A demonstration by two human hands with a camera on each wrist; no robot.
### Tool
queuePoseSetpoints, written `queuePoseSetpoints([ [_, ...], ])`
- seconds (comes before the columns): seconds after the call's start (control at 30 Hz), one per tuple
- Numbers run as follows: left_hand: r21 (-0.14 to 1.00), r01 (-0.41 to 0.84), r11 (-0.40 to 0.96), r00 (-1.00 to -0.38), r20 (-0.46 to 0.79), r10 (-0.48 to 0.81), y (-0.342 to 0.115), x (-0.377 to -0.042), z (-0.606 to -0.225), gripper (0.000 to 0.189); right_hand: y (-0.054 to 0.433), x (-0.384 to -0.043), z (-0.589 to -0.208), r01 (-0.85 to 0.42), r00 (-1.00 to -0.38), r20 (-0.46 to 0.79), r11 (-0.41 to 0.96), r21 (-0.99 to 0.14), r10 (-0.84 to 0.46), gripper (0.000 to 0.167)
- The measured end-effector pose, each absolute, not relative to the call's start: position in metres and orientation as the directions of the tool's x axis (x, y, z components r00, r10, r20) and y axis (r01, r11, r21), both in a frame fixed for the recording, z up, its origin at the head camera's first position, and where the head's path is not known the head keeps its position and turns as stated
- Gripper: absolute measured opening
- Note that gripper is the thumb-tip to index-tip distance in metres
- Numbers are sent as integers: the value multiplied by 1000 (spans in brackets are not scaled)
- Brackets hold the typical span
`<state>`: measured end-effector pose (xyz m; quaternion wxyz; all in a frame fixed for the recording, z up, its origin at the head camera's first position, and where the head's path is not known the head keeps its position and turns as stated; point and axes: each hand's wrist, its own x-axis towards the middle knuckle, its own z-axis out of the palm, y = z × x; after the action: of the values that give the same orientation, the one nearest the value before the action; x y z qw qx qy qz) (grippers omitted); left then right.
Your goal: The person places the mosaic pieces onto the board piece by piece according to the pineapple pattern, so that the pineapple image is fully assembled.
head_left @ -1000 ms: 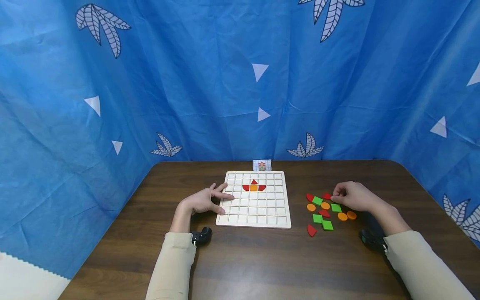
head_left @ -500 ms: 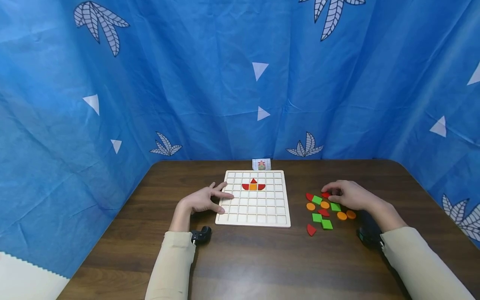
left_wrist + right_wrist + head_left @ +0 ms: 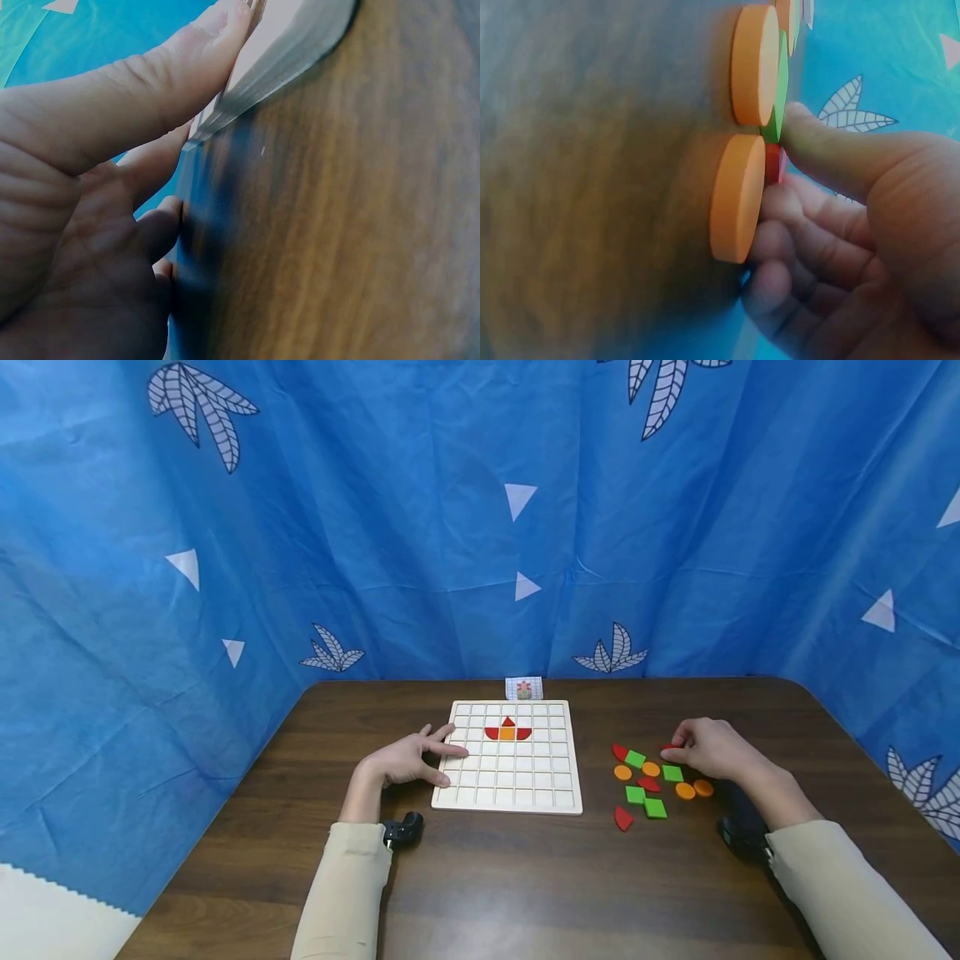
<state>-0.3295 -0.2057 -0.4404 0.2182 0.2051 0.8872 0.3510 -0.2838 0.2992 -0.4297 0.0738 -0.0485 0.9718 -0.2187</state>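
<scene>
My left hand (image 3: pixel 405 760) rests at the left edge of a white gridded board (image 3: pixel 486 781), with fingers spread over its surface. In the left wrist view the thumb (image 3: pixel 187 67) lies against the board's rim (image 3: pixel 262 82). On the board, a red triangle (image 3: pixel 507 722) sits above an orange square (image 3: pixel 507 734), with a red curved piece on either side. To the right, my right hand (image 3: pixel 716 750) pinches a red piece (image 3: pixel 774 163) between thumb and fingers; its shape is mostly hidden. Just below that hand lies a green square (image 3: pixel 672 773).
Loose on the brown table (image 3: pixel 525 885) are several green squares (image 3: pixel 655 809), orange discs (image 3: pixel 685 792) and red quarter-round pieces (image 3: pixel 623 818). A small printed card (image 3: pixel 523 688) lies behind the board. A blue curtain (image 3: pixel 420 527) hangs beyond the table.
My right hand first reached left over the red piece at the pile's back, then drew back rightward with the piece in its fingers. The left hand has stayed on the board.
</scene>
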Motion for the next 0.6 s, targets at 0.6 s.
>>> queuePoseSetpoints([
  [0.6, 713, 202, 672, -827, -243, 507, -206, -328, -440, 55, 324, -278, -428, -152, -956, -145, 854, -498, -254, 39],
])
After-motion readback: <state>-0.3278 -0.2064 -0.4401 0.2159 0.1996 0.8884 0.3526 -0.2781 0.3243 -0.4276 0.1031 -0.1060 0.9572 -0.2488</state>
